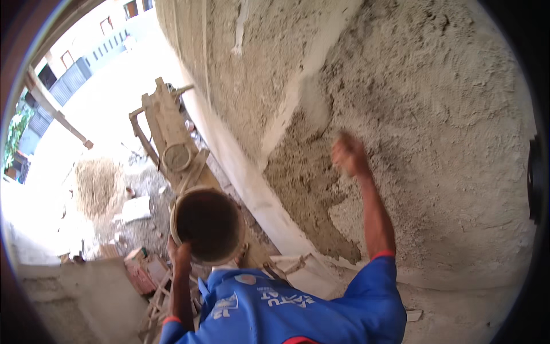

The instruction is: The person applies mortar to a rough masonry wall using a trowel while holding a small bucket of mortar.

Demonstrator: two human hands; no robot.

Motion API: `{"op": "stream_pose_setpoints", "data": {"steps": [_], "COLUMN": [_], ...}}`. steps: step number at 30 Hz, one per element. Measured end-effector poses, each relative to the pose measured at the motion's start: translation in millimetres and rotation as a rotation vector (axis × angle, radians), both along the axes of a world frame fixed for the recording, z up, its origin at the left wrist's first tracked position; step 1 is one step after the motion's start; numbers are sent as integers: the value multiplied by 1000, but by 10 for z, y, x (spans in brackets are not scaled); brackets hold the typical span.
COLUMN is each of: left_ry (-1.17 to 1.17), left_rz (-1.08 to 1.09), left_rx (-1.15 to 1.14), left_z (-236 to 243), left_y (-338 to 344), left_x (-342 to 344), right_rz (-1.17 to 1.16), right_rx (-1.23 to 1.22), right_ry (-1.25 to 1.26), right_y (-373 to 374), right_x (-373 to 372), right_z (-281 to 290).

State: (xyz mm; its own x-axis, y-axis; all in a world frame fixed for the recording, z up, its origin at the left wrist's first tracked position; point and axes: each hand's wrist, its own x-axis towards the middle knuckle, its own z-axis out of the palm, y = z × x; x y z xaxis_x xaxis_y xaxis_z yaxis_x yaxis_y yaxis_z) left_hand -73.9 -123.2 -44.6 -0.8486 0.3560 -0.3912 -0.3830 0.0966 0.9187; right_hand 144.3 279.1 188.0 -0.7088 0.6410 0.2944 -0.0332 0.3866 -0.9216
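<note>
Strong glare on ground (106,129), R hand (348,155) blurry, edges v. dark

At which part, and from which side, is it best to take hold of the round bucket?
Probably by the rim, from the person's left, as the left hand does at the near-left edge of the bucket. The open mouth faces the camera, so the circular edge is exposed; thumb and fingers should be able to pinch it there.
</note>
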Motion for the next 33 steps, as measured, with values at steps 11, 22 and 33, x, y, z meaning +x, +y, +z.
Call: {"op": "stream_pose_setpoints", "data": {"steps": [11,22,33], "left_ry": [113,11,21], "left_rz": [-77,-83,56], "left_rx": [-23,4,14], "left_z": [-58,6,-303], "left_y": [89,90,-143], "left_x": [86,338,159], "right_rz": [-171,-236,-380], "right_rx": [-204,-89,225], "right_ry": [-194,-680,-708], "right_y": [-3,542,726], "right_x": [745,-726,-501], "right_z": [-273,-736,335]}}
